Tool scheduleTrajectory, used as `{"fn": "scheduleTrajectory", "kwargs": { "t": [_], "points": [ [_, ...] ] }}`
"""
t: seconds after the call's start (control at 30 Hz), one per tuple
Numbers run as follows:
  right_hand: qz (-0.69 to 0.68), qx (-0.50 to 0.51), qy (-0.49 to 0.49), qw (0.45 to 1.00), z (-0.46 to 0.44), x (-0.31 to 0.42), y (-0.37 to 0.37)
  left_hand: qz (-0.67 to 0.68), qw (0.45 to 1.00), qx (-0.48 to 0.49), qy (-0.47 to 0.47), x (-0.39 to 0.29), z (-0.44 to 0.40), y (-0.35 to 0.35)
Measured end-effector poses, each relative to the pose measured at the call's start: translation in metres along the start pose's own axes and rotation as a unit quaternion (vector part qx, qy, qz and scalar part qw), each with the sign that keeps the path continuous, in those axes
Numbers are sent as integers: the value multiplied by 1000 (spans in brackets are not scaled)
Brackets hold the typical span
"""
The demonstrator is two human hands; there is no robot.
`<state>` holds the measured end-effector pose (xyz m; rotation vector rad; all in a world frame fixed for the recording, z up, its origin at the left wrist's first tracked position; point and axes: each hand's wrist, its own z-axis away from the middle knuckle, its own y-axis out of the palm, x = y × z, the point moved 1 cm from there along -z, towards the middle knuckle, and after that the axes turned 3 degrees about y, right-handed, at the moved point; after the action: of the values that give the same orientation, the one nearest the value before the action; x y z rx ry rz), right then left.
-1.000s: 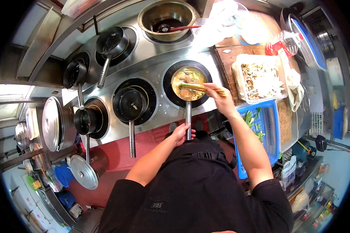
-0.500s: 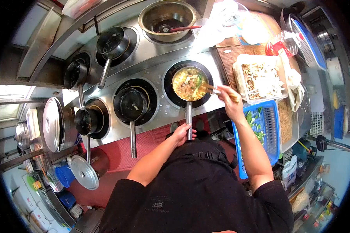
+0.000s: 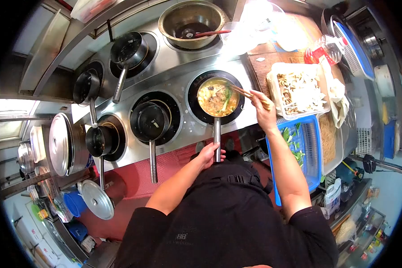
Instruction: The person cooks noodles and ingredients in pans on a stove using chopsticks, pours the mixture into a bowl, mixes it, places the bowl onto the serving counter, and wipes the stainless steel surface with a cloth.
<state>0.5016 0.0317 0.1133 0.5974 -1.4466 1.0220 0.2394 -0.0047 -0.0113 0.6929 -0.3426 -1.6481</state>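
Observation:
A long-handled saucepan (image 3: 217,134) sits on the round burner at the right end of the front row. Yellowish soup (image 3: 214,100) fills it, with meat pieces and a green leafy stalk on the right side. My left hand (image 3: 207,154) is closed around the end of the pan's metal handle. In my right hand (image 3: 264,109), closed, is a pair of wooden chopsticks (image 3: 242,91). Their tips reach over the pan's right rim, by the green stalk; whether they touch it I cannot tell.
Left of my pan are several dark saucepans (image 3: 149,121) with handles jutting out. A steel basin (image 3: 192,22) with a red-handled ladle stands behind. At right are a tub of sliced mushrooms (image 3: 299,91), a blue basket (image 3: 315,152) with green leaves, and brown noodles (image 3: 327,140).
My right hand has shifted slightly left and down, and the chopsticks now slant up-left at the pan's upper right rim. My left hand stays on the handle.

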Motion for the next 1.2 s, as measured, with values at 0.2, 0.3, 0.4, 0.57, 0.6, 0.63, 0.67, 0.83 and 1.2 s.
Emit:
{"fn": "scheduleTrajectory", "kwargs": {
  "t": [0.2, 0.3, 0.4, 0.57, 0.6, 0.63, 0.67, 0.83, 1.2],
  "points": [
    [-27, 132, 7, 991, 22, 1, 37, -9, 1000, -11, -4, -3, 4, 4],
    [-5, 89, 37, 995, 20, 3, 2, -12, 1000, -9, -2, -2, 3, 3],
    [-70, 130, 83, 986, 20, 17, -12, -11, 1000, -12, -3, -2, 5, 4],
    [64, 180, -90, 978, 10, 45, 58, -17, 1000, -12, -3, -2, 3, 5],
    [126, 158, -133, 970, -3, 32, 65, -15, 1000, -16, -5, -2, 4, 5],
    [74, 116, -126, 982, -17, 17, 66, -19, 1000, -15, -7, -1, 5, 5],
    [23, 76, -119, 990, -26, 7, 64, -19, 1000, -16, -6, -2, 5, 5],
    [50, 79, -55, 994, -32, 32, -4, -10, 1000, -13, 4, 1, 1, 0],
    [-149, 43, 57, 986, -6, 9, 15, -29, 1000, -8, -8, -1, 1, 1]
  ]
}}
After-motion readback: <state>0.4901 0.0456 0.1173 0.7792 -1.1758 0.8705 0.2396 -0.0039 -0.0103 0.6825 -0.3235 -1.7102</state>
